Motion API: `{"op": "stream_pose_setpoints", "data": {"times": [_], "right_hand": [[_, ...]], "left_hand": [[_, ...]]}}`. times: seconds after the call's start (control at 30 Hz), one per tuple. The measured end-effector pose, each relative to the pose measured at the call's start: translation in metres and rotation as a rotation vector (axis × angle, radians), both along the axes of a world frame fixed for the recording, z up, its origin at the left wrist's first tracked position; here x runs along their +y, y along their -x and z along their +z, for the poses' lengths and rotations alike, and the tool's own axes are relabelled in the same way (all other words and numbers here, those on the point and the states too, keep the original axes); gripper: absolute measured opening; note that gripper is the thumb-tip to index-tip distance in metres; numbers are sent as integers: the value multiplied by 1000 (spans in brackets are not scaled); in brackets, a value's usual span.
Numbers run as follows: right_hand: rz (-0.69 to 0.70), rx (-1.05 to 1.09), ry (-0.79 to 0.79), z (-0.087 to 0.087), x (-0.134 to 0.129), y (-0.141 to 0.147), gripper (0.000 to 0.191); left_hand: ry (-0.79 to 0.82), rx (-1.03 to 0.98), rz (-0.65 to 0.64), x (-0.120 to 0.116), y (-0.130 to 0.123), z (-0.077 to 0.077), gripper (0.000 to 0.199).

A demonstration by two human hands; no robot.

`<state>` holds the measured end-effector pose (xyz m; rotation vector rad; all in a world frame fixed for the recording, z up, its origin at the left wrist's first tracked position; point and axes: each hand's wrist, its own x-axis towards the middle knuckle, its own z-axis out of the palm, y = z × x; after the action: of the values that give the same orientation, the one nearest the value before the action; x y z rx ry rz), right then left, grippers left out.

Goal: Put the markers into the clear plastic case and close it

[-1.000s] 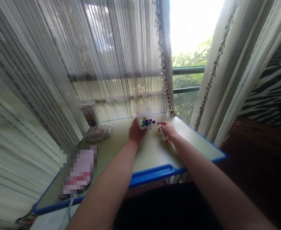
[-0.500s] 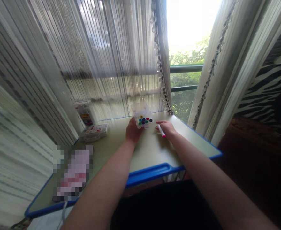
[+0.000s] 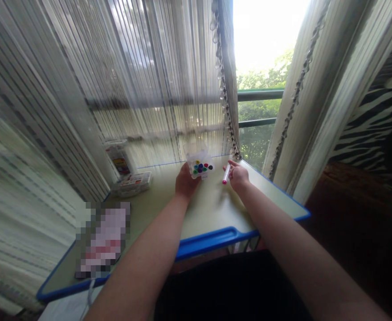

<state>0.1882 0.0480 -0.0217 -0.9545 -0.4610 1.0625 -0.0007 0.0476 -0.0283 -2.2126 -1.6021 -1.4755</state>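
Observation:
My left hand [image 3: 185,183] grips a clear plastic box [image 3: 196,158] from its left side and underneath, above the table. Inside the box stand several markers [image 3: 200,168], their coloured ends facing me: yellow, red, blue, green and dark ones. To the right of the box, my right hand [image 3: 238,174] pinches a white marker with a pink end [image 3: 227,173] between its fingers. That marker is held nearly upright, the pink end lowest, apart from the box. The underside of the box and some left-hand fingers are hidden.
The pale table [image 3: 212,214] has a blue edge with a molded tray [image 3: 209,240]. At its left back are a flat clear case [image 3: 134,183] and an upright container [image 3: 118,160]. A pixelated pinkish item [image 3: 104,238] lies front left. Curtains [image 3: 169,80] hang behind.
My right hand has shifted slightly right and turned, so the white marker has swung from leaning one way to leaning the other, its pink end higher. The left hand and box stay put.

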Motion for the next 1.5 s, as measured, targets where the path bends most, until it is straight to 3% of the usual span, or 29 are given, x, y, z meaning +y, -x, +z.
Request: {"op": "stream_pose_setpoints", "data": {"times": [0.37,0.63,0.83,1.0,1.27,1.5], "right_hand": [[166,70,-162,-9,8,1,47],[270,133,-113,4,-5,1,76],[389,162,-193,11,-16,6,53],[397,120,-311,11,-18,9,26],[101,-589,-458,-2,-20,16,34],[-143,-890,-506,3,-33,15,20]], "left_hand": [[-3,-3,14,-5,-2,5,43],[14,9,7,-7,-2,5,44],[9,30,11,-7,0,3,44],[-4,68,1,-7,1,3,46],[-102,192,83,-5,2,5,50],[-60,214,96,-5,4,6,49]]}}
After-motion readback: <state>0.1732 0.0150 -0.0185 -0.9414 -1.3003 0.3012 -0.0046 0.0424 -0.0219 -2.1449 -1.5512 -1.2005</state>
